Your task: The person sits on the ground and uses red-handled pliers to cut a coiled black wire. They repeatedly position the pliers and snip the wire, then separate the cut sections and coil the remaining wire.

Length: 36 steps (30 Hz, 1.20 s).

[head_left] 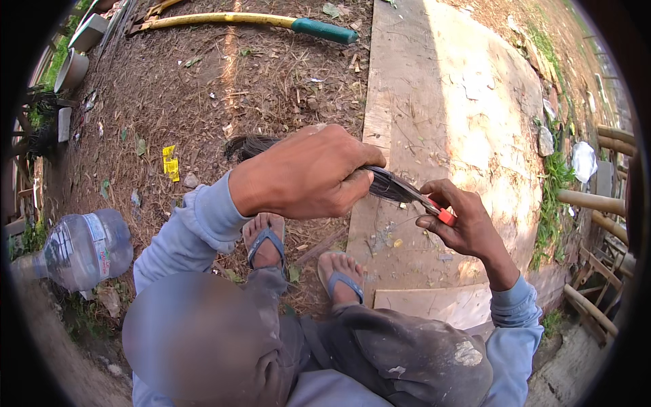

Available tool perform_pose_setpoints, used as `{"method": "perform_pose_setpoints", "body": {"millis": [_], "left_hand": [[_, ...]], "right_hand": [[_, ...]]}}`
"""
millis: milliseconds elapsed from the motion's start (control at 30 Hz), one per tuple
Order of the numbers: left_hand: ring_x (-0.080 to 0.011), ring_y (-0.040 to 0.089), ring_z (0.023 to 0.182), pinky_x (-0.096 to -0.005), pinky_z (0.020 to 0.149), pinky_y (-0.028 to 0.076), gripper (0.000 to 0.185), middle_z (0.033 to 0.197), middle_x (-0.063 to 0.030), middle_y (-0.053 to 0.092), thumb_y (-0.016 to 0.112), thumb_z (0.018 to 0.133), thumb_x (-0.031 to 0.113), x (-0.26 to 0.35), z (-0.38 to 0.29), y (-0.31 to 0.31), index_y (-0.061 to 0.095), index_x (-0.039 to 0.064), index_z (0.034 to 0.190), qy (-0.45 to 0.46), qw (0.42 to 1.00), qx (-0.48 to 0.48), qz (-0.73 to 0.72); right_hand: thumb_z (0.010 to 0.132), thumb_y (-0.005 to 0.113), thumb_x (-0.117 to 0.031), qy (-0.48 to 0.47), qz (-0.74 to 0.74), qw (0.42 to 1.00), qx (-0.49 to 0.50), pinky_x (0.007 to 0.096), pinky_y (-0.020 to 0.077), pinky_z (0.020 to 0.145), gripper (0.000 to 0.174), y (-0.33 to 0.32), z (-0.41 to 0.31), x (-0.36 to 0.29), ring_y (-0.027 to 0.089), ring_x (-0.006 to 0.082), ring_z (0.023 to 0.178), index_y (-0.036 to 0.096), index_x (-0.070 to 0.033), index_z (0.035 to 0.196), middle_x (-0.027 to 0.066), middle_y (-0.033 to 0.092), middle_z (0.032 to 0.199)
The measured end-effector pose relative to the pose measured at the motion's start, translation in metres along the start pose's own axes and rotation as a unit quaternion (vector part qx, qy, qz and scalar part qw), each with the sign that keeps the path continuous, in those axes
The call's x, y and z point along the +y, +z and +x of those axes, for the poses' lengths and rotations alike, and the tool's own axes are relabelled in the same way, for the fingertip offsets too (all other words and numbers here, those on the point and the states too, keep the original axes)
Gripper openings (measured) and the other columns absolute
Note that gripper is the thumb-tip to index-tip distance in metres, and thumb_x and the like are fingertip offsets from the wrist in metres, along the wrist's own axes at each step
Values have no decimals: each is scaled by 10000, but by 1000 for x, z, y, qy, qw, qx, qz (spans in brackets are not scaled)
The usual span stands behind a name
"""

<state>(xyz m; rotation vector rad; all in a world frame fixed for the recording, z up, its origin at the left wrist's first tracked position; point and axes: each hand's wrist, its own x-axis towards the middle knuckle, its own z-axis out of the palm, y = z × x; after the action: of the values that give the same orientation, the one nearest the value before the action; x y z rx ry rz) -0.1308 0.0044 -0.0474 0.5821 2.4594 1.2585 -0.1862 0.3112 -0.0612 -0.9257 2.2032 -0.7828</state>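
Observation:
A bundle of thin dark fibres or bristles [389, 184] runs slantwise in front of me. My left hand [315, 173] is closed around its middle, thumb and forefinger pressed together, while the bushy end sticks out to the left beyond my wrist. At the bundle's right end, my right hand [455, 216] holds a small metal cutting tool with red handles [446, 217], which looks like scissors or pliers. Its jaws meet the fibres' right tip; whether they are closed cannot be told. My palm hides part of the handles.
A plywood sheet [412, 102] lies on the ground to the right. A yellow tool handle with a green grip [325, 30] lies ahead. A large plastic water bottle [84, 249] is at left, near yellow wrappers [171, 164]. Bamboo poles [592, 202] jut in from the right.

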Motion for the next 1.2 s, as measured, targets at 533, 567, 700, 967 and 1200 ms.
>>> {"method": "perform_pose_setpoints", "body": {"millis": [533,567,700,967,1200], "left_hand": [[-431,705,745,-507,684,557,311,784,-260,686,591,823,112,24,-7,24,595,-89,1059,17,995,36,92],[-427,706,736,-501,672,560,312,783,-261,686,596,813,105,26,-8,26,594,-93,1055,13,995,33,96],[-401,712,821,-476,701,556,552,933,-241,704,626,852,118,41,2,25,506,-139,1326,-19,991,-60,118],[-395,722,804,-468,679,572,618,927,-250,701,629,805,93,54,9,57,489,-166,1348,-21,992,-51,109],[-353,736,747,-452,574,570,571,903,-278,693,585,824,65,76,11,104,487,-206,1317,-3,991,-2,131]], "right_hand": [[979,659,-451,156,-105,966,-179,496,481,689,447,-37,3,-46,651,418,754,635,-8,927,211,641,770],[977,660,-452,161,-117,964,-178,497,480,686,450,-33,2,-44,650,416,743,629,-10,899,210,633,751],[951,703,-426,116,-111,981,-107,489,470,635,429,-15,-14,-17,629,409,671,611,-21,844,194,603,685],[896,783,-312,110,-82,989,-59,474,470,591,345,-1,-37,9,609,412,632,589,-33,836,160,585,648],[771,771,-239,108,-290,942,-128,482,482,597,290,-49,-64,5,621,404,644,577,-42,861,164,603,699]]}}
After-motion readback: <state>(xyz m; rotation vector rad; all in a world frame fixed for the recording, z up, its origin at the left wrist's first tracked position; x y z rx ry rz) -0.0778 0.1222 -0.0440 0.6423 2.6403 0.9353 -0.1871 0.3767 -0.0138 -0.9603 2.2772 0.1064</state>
